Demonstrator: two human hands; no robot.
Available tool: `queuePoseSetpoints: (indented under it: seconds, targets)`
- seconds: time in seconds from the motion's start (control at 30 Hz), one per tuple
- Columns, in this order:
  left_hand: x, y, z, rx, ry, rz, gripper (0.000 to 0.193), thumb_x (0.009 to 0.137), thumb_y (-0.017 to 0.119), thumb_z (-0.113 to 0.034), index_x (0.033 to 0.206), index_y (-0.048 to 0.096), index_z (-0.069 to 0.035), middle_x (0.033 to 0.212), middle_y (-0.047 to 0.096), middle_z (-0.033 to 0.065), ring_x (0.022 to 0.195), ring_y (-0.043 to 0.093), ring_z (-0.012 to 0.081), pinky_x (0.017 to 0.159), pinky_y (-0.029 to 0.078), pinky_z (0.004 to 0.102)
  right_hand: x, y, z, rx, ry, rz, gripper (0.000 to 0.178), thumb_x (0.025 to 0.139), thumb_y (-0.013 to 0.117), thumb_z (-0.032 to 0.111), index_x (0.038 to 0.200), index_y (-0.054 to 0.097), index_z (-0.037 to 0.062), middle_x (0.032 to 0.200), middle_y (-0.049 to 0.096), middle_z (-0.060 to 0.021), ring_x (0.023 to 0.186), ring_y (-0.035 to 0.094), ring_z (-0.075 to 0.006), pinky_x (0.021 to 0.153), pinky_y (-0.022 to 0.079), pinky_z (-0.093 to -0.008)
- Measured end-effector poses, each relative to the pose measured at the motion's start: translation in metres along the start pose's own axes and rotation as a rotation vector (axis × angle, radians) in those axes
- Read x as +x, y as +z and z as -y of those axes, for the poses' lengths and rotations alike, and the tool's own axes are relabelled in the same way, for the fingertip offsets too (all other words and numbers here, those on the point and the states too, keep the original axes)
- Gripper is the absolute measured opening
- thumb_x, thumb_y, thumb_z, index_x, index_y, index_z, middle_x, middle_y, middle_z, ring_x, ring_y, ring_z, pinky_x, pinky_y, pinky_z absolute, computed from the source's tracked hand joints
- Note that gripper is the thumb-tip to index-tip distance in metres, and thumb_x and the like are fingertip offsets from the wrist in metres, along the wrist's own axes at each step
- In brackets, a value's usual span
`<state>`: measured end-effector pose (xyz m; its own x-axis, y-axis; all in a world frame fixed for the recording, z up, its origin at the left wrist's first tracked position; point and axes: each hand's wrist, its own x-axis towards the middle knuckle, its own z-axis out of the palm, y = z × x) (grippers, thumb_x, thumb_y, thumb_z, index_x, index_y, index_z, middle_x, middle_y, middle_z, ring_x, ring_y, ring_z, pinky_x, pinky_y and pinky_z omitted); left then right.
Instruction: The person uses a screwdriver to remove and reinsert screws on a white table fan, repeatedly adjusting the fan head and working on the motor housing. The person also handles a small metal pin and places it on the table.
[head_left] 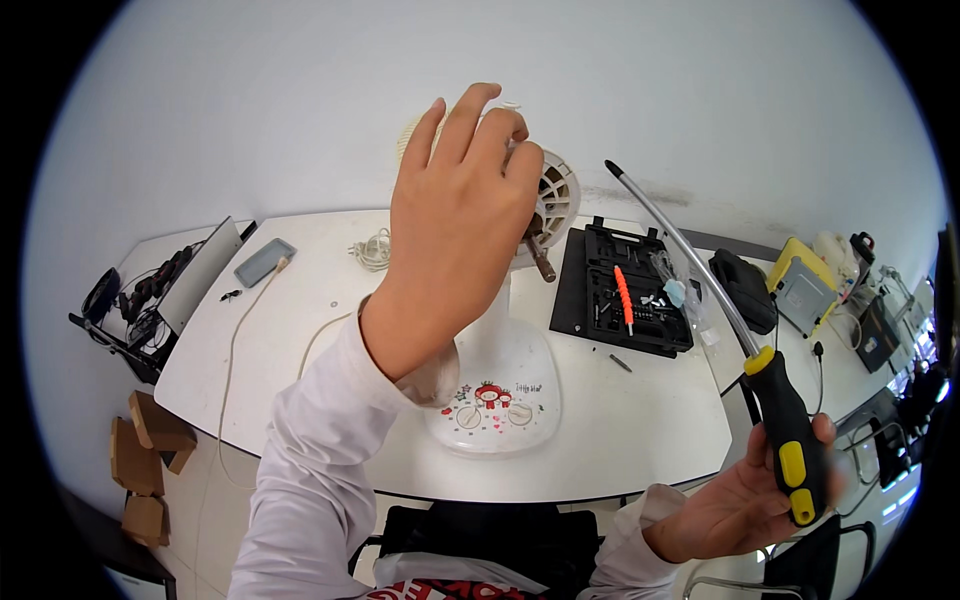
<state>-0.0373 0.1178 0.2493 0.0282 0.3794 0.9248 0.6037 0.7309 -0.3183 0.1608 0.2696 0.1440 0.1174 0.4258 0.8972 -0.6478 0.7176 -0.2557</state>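
A white table fan stands on the table, its pale base (pixel 497 428) printed with small red figures and fitted with two round knobs. The grille is off, baring the fan head's slotted housing (pixel 566 190) and a metal shaft (pixel 543 262). My left hand (pixel 462 205) curls its fingers over the fan head, hiding much of it and the thumb. In my right hand (pixel 745 510), off the table's right front, is a long screwdriver (pixel 790 440) with a black and yellow handle. Its tip points up and left, clear of the fan.
An open black tool case (pixel 640 325) lies right of the fan, with an orange spiral-shaped tool (pixel 624 298) across it. A grey phone-like slab (pixel 265 262) and a coiled cord (pixel 372 250) lie to the left. Cardboard boxes (pixel 140 455) stand on the floor; a black pouch (pixel 745 290) is farther right.
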Motion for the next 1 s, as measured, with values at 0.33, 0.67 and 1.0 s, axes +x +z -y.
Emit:
queuePoseSetpoints:
  seconds: [0.33,0.67,1.0]
  targets:
    - [0.001,0.002,-0.002,-0.079,0.022,0.046,0.014,0.062,0.060,0.003,0.075,0.053,-0.001,0.095,0.051,0.0121,0.109,0.051,0.0310,0.086,0.045,0.0412,0.002,-0.009,-0.002,0.031,0.017,-0.033,0.041,0.092,0.049,0.030,0.128,0.035,0.0144,0.131,0.038,-0.0202,0.116,0.049,-0.0323,0.088,0.052,-0.0342]
    - [-0.001,0.003,0.007,-0.063,-0.006,0.023,0.015,0.068,0.067,-0.004,0.076,0.056,-0.008,0.095,0.058,0.0007,0.088,0.063,0.0203,0.054,0.048,0.0305,0.000,-0.008,-0.007,-0.004,0.037,-0.074,0.040,0.092,0.049,0.030,0.127,0.035,0.0153,0.131,0.038,-0.0201,0.115,0.050,-0.0335,0.088,0.051,-0.0351]
    - [0.006,-0.009,0.019,0.043,0.241,0.001,0.014,0.061,0.070,-0.008,0.071,0.060,-0.011,0.095,0.059,-0.0010,0.102,0.058,0.0214,0.083,0.049,0.0378,0.000,-0.007,-0.009,-0.007,0.042,-0.050,0.041,0.091,0.050,0.030,0.126,0.035,0.0160,0.131,0.038,-0.0195,0.115,0.049,-0.0336,0.087,0.052,-0.0356]
